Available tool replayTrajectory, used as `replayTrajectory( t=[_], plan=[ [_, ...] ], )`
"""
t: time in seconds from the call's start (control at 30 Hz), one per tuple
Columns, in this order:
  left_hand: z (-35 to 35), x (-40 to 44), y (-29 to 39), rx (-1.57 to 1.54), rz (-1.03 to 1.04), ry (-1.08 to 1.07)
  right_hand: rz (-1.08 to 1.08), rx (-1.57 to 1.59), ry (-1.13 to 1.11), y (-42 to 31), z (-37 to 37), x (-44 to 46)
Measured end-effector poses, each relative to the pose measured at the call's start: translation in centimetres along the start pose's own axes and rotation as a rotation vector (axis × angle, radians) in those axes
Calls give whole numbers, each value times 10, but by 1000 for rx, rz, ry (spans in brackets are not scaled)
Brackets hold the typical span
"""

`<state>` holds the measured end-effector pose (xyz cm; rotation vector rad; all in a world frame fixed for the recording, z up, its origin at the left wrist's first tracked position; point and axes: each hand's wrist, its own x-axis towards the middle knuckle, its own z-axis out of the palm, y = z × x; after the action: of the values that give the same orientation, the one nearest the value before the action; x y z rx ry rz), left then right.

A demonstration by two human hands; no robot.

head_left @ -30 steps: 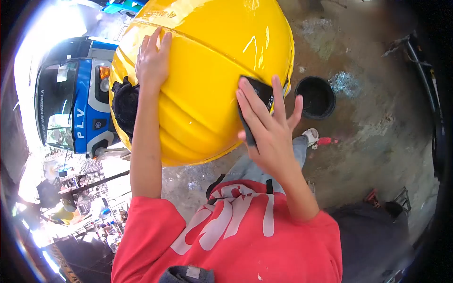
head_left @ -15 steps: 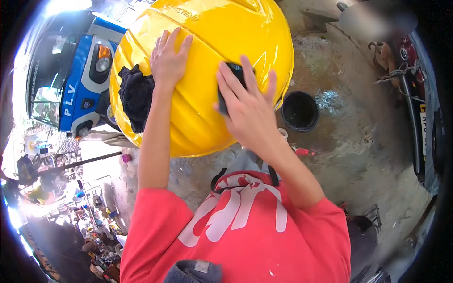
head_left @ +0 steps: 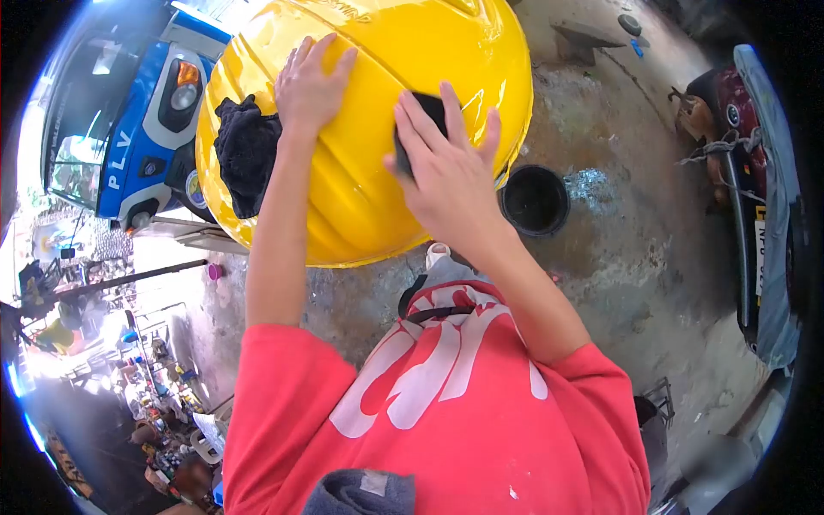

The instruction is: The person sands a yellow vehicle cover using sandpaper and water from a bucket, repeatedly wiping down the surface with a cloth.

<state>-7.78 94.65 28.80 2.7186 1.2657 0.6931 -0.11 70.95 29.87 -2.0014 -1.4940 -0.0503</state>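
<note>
A large, glossy yellow moulded panel (head_left: 369, 202) with ridges and raised lettering fills the upper middle of the view. My left hand (head_left: 313, 90) lies flat on it, fingers extended and holding nothing. Under my right hand (head_left: 451, 172) is a black flat pad (head_left: 427, 110), pressed against the yellow surface. The fingers stretch over the pad, with the thumb at its side; its lower part is hidden by the hand. A crumpled black cloth (head_left: 245, 154) rests on the panel, just left of my left forearm.
A dark bucket (head_left: 535, 201) stands on the wet concrete floor (head_left: 618, 266) right of the panel. A blue and white vehicle (head_left: 137, 137) is close on the left. Another covered vehicle (head_left: 755, 223) stands far right. Cluttered goods (head_left: 163, 386) fill the lower left.
The view has shifted slightly, so the panel and bucket sit a little higher and further left. My right hand remains on the pad, and my left hand stays flat on the panel.
</note>
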Motion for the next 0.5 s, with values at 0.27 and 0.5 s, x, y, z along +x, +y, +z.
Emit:
replayTrajectory(
  t=[0.27, 0.5],
  plan=[
    [1, 1, 4, 33, -45, -36, 29, -7, 32, -6, 8, 7],
    [-3, 2, 7, 60, -50, -48, 98, -70, -25, -5, -13, -57]
  ],
)
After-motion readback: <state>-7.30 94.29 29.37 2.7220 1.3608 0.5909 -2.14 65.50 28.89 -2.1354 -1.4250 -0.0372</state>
